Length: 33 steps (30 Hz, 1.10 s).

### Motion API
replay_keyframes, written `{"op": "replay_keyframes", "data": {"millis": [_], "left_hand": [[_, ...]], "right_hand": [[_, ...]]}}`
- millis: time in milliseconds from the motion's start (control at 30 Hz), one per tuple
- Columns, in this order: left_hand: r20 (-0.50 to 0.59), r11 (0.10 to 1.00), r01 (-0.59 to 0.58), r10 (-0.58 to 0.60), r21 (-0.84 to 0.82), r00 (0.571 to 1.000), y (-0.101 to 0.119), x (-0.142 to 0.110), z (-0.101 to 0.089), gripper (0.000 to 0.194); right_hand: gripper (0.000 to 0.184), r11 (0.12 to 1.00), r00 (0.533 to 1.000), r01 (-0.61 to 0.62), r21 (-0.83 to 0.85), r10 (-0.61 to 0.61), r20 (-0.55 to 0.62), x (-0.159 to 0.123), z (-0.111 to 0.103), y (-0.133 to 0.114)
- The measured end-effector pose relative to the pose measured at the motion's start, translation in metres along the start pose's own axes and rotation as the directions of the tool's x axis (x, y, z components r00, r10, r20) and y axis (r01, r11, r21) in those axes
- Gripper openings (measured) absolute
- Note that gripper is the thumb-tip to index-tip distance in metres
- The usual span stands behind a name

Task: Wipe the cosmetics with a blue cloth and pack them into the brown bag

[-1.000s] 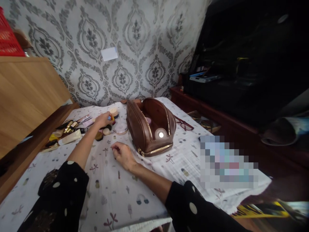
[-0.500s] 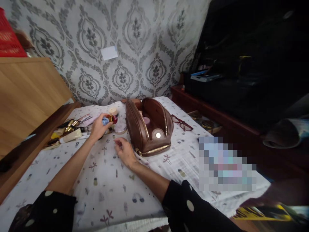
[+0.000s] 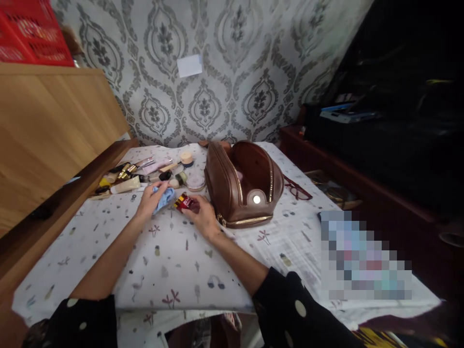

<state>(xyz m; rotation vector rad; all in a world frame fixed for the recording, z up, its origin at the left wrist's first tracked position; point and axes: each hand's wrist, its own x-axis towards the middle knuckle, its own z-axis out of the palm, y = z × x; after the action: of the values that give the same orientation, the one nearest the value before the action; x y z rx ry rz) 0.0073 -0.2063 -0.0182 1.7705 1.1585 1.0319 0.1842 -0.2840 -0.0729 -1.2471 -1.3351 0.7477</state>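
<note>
My left hand [image 3: 150, 199] is closed around a crumpled light-blue cloth [image 3: 165, 197]. Just to its right, my right hand [image 3: 202, 216] grips a small red-and-yellow container [image 3: 183, 202] with pale lettering, its kind not clear. Cloth and container are close together above the white patterned tablecloth [image 3: 119, 256]. Beside my right hand stands a brown toiletry bag [image 3: 228, 193], unzipped at the top, with a pinkish thing partly showing inside. Behind my hands lie a round clear-lidded compact [image 3: 195, 181] and a small jar with a beige lid [image 3: 186, 158].
Left of the bag lie several cosmetics, among them a cream tube [image 3: 125, 185] and gold-coloured lipsticks [image 3: 126, 170]. Red-framed glasses [image 3: 300, 191] lie right of the bag. A blurred-out flat object [image 3: 362, 256] is at the right. A wooden cabinet [image 3: 54, 111] borders the left side.
The red-and-yellow container has passed from my left hand to my right hand. The cloth stays in my left hand. The view has shifted, so the bag appears farther right.
</note>
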Motion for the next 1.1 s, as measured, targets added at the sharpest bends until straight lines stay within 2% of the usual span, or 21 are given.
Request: {"op": "replay_keyframes", "data": {"millis": [67, 100, 133, 200, 300, 367, 433, 600, 700, 800, 967, 1033, 1100], "left_hand": [[-0.138, 1.0, -0.013, 0.011, -0.01, 0.99, -0.005, -0.004, 0.003, 0.053], [-0.161, 0.999, -0.039, 0.038, -0.005, 0.986, -0.006, -0.008, 0.005, 0.052], [-0.147, 0.997, -0.08, 0.08, 0.004, 0.986, -0.007, -0.011, 0.008, 0.05], [-0.024, 0.981, -0.19, 0.191, 0.028, 0.981, -0.008, -0.019, 0.015, 0.048], [0.205, 0.945, -0.323, 0.307, 0.052, 0.929, -0.008, -0.027, 0.021, 0.049], [0.262, 0.934, -0.351, 0.325, 0.062, 0.909, -0.009, -0.028, 0.022, 0.049], [0.267, 0.926, -0.371, 0.34, 0.07, 0.902, -0.009, -0.027, 0.021, 0.045], [0.185, 0.878, -0.457, 0.43, 0.142, 0.884, -0.007, -0.028, 0.025, 0.035], [0.155, 0.815, -0.545, 0.523, 0.197, 0.838, -0.004, -0.032, 0.032, 0.026], [0.136, 0.723, -0.639, 0.628, 0.263, 0.766, 0.0, -0.037, 0.039, 0.013], [0.196, 0.615, -0.728, 0.707, 0.303, 0.679, 0.007, -0.042, 0.038, 0.015], [0.243, 0.598, -0.739, 0.701, 0.312, 0.67, 0.009, -0.041, 0.035, 0.017], [0.281, 0.599, -0.731, 0.677, 0.326, 0.68, 0.01, -0.04, 0.032, 0.018]], "right_hand": [[0.043, 0.999, 1.0, 0.03, -0.014, -0.03, 0.01, -0.001, -0.001, -0.002], [0.042, 0.998, 0.999, 0.051, -0.034, -0.05, 0.012, -0.002, -0.001, -0.003], [0.042, 0.996, 0.998, 0.069, -0.056, -0.069, 0.016, -0.003, -0.001, -0.005], [0.042, 0.991, 0.995, 0.094, -0.094, -0.092, 0.026, -0.005, -0.001, -0.006], [0.044, 0.988, 0.994, 0.108, -0.109, -0.104, 0.039, -0.006, -0.001, -0.004], [0.046, 0.989, 0.994, 0.106, -0.107, -0.101, 0.049, -0.006, 0.0, -0.003], [0.048, 0.988, 0.994, 0.095, -0.119, -0.089, 0.057, -0.005, 0.001, -0.002], [0.047, 0.979, 0.995, 0.079, -0.186, -0.067, 0.072, -0.004, 0.0, -0.004], [0.04, 0.968, 0.995, 0.082, -0.238, -0.065, 0.08, -0.005, -0.001, -0.008], [0.036, 0.955, 0.996, 0.053, -0.292, -0.031, 0.079, -0.006, -0.001, -0.012], [0.033, 0.937, 0.997, 0.002, -0.35, 0.023, 0.069, -0.005, -0.002, -0.016], [0.031, 0.933, 0.998, 0.014, -0.36, 0.012, 0.069, -0.004, -0.001, -0.015], [0.031, 0.931, 0.998, 0.026, -0.364, -0.002, 0.067, -0.002, -0.001, -0.013]]}}
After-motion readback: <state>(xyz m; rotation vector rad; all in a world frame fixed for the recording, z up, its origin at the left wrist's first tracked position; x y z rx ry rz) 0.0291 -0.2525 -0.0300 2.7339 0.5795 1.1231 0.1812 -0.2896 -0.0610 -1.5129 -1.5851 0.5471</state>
